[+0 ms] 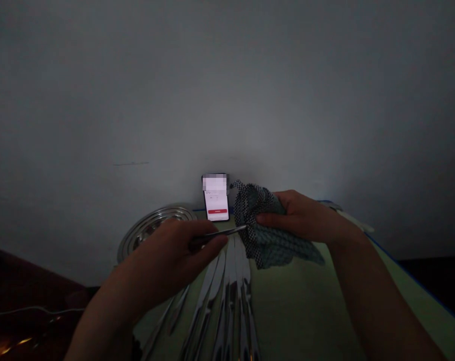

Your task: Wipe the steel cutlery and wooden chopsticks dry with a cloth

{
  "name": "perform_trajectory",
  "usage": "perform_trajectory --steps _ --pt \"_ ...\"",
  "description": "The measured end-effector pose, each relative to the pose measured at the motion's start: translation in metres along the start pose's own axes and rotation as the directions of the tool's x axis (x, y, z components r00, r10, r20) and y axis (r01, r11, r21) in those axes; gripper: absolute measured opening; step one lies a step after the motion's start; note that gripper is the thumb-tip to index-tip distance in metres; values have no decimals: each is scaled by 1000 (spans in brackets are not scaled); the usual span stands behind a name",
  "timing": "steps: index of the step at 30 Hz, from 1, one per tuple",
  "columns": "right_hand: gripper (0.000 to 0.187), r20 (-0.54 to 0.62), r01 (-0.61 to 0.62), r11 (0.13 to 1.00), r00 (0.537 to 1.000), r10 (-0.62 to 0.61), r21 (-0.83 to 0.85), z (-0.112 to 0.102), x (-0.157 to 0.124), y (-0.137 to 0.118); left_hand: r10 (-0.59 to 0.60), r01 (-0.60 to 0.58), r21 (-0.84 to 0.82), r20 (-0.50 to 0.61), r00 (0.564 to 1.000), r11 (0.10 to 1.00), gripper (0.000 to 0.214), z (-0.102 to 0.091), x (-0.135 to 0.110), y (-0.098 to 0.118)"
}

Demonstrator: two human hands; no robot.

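Note:
My left hand point(175, 255) grips a thin piece of metal cutlery point(233, 230) between thumb and fingers. Its far end goes into a dark checkered cloth point(276, 245), so I cannot tell which kind of cutlery it is. Bunched in my right hand point(304, 215), the cloth wraps about that end, with the thumb pressed on top. Below the hands, several table knives point(229, 286) lie side by side on the pale green tabletop point(306, 311), their blades pointing away from me.
Against the grey wall point(227, 90) leans a lit phone point(217, 203). A round shiny metal dish point(128, 243) stands at the back left, partly behind my left hand. More cutlery point(353, 220) lies near the right back edge. A white cable point(35, 309) runs at the lower left.

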State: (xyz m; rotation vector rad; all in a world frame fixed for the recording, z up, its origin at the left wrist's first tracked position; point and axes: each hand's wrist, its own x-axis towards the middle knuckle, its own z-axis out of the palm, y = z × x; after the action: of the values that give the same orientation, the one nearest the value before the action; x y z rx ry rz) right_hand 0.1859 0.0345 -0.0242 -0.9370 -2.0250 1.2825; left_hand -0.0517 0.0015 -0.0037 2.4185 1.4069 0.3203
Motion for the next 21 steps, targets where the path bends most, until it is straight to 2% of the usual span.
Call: perform_trajectory --steps 3,10,21 --pt "26 7 -2 1000 1000 2 29 0 0 0 -5 5 -11 17 1000 1000 37 -1 1 2" --pt "26 -55 32 992 998 -39 -123 3 3 0 -11 11 -16 7 1000 1000 38 -2 -2 1" --pt "29 -32 11 998 999 -13 -58 4 3 1 0 0 -9 22 1000 1000 37 -2 1 2"
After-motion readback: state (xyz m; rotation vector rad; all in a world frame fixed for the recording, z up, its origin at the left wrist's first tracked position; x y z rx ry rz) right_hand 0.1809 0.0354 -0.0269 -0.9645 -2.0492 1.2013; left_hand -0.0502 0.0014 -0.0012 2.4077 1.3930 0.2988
